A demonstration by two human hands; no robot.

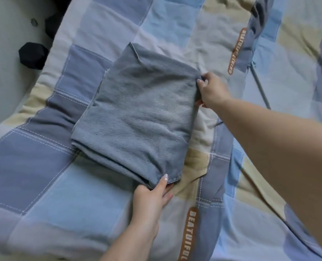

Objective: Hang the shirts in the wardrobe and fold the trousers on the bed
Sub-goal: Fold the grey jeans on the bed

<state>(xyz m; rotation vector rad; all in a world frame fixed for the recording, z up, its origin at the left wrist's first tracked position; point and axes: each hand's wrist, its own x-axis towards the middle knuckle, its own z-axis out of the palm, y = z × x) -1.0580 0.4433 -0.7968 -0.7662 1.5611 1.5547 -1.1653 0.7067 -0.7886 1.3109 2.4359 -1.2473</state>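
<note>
**A:** So where are the trousers right now?

**B:** Middle of the frame, folded into a thick grey-blue rectangle lying flat on the checked quilt. Left hand has the lower corner, thumb on top and fingers tucked underneath. Right hand pinches the right edge up near the far corner, fingers curled round the fabric.

**A:** Looks like denim?

**B:** Twill weave, so probably denim or similar, can't swear to it at this blur. I'd guess fairly heavy and floppy, several layers stacked, so it'll sag and slide apart if you lift it by one corner. Best to grab the folded edges on two sides with fingers under the whole stack, pretty much what the hands are doing.

**A:** Any writing?

**B:** Orange tag on the quilt at lower middle reads "BEAUTUIFUL", spelled like that. Second orange tag at upper right, too smeared to read. Also a thin metal rod at the right and something black at upper left off the bed.
</note>
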